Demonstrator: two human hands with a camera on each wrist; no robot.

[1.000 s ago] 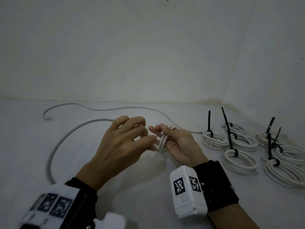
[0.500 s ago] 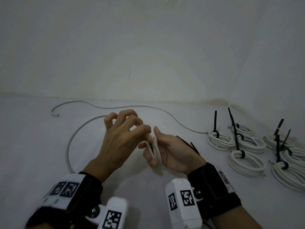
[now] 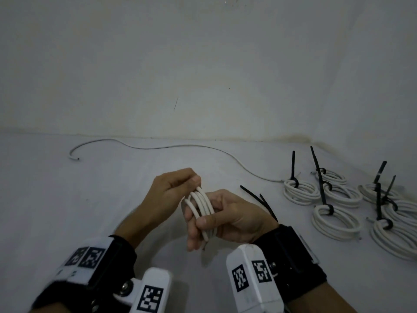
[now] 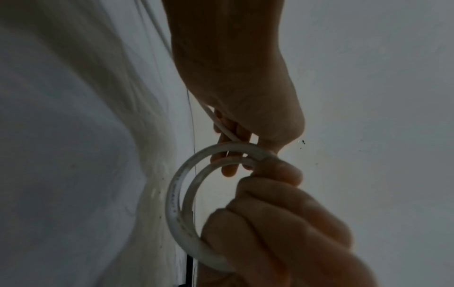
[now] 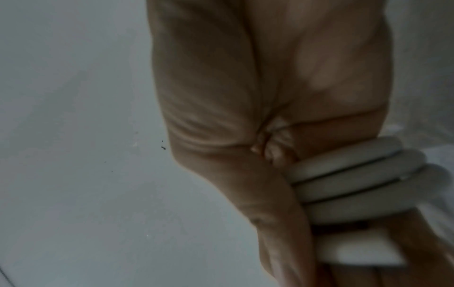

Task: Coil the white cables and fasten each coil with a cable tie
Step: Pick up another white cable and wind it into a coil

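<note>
A small coil of white cable (image 3: 201,205) stands upright between my hands above the table. My left hand (image 3: 178,188) curls its fingers over the coil's top left. My right hand (image 3: 211,222) pinches the lower strands between thumb and fingers. In the left wrist view the coil (image 4: 176,205) shows as a double ring, with the left fingers (image 4: 272,211) wrapped round it and the right hand (image 4: 236,81) above. The right wrist view shows three strands (image 5: 353,174) lying across the right hand (image 5: 221,101). Loose black cable ties (image 3: 259,199) lie just right of my right hand.
A second loose white cable (image 3: 180,146) snakes across the back of the white table (image 3: 56,211). Several tied coils (image 3: 336,222) with upright black tie tails fill the right side. Walls (image 3: 203,64) close off the back and right.
The long loose tail that trailed off to the left has been wound into the coil. Both hands have drawn closer to me, uncovering the loose black ties.
</note>
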